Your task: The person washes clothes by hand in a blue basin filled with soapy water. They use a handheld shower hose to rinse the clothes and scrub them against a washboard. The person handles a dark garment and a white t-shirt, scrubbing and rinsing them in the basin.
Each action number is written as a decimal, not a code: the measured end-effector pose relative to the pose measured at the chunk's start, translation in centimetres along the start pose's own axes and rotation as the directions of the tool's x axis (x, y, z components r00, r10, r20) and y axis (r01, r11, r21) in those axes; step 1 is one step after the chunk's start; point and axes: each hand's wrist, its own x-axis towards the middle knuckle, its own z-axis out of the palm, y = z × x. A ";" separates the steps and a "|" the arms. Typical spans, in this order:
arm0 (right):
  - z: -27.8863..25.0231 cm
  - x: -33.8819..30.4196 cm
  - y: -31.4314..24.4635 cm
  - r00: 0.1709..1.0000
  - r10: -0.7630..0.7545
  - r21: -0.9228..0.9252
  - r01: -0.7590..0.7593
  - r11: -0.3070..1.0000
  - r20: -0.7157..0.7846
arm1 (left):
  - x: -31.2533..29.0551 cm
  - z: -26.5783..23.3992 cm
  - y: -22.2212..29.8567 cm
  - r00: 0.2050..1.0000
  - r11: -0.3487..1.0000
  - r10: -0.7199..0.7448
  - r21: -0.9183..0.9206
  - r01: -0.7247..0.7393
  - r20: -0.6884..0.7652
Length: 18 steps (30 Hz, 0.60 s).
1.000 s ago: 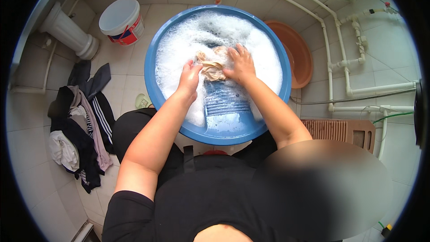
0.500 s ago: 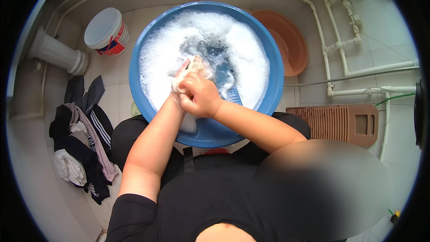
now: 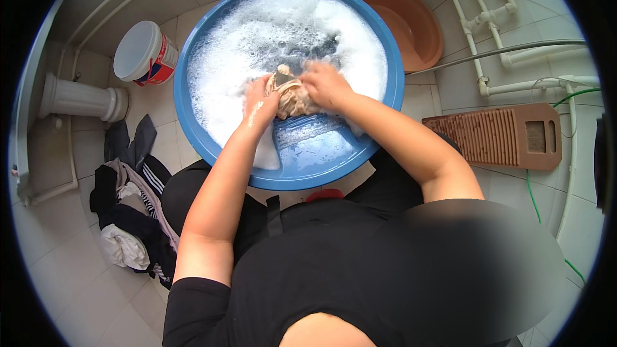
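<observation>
A wet, bunched beige cloth [image 3: 294, 101] is between my two hands, just above the sloping ribbed part of a large blue tub [image 3: 307, 178]. My left hand [image 3: 258, 99] grips the cloth's left side, with foam streaked on its wrist. On the other side, my right hand [image 3: 326, 85] has its fingers curled at the cloth's upper right edge; the fingertips are slightly blurred. White suds [image 3: 225, 71] fill most of the tub, with darker water showing in the middle. Whatever lies under the foam is hidden.
A brown washboard [image 3: 491, 135] lies to the right, near a green hose [image 3: 578, 92] and white pipes [image 3: 479, 58]. Behind the tub is an orange-brown basin [image 3: 411, 26]. A white bucket [image 3: 138, 51] and piled clothes [image 3: 125, 244] are at left.
My hands have moved apart, the right one to the right and up. The cloth, earlier wrapped around my left hand, now hangs bunched between both. The view has shifted slightly.
</observation>
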 end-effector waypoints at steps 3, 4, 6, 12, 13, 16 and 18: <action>-2.3 -2.4 -3.0 0.971 -0.223 0.356 0.181 0.917 0.081 | -1.1 -1.5 2.0 0.945 0.816 0.109 -0.571 0.091 0.307; -2.6 -3.9 -3.7 0.966 -0.257 0.372 0.238 0.897 0.002 | -1.9 -2.2 3.3 0.938 0.901 0.114 -0.432 0.042 0.328; -2.6 -5.9 -4.3 0.935 -0.347 0.221 0.354 0.909 -0.071 | -4.2 -1.2 4.4 0.923 0.920 0.386 -0.069 -0.385 0.002; -0.5 0.0 -2.6 0.951 -0.120 0.062 0.106 0.992 0.284 | 0.4 0.5 2.8 0.981 0.840 0.089 0.515 -0.168 0.175; 0.0 0.6 -2.4 0.975 -0.028 -0.087 0.048 0.995 0.222 | 1.3 0.9 2.9 0.990 0.818 0.079 0.559 -0.133 0.119; 0.8 -0.4 -1.7 0.998 0.045 -0.177 -0.053 0.983 -0.051 | 1.8 0.6 3.2 0.991 0.939 0.051 0.332 -0.089 0.122; 0.8 -2.5 -1.7 0.978 -0.048 0.014 0.052 0.999 -0.204 | -0.2 0.2 3.0 0.962 0.958 0.268 0.092 -0.272 0.061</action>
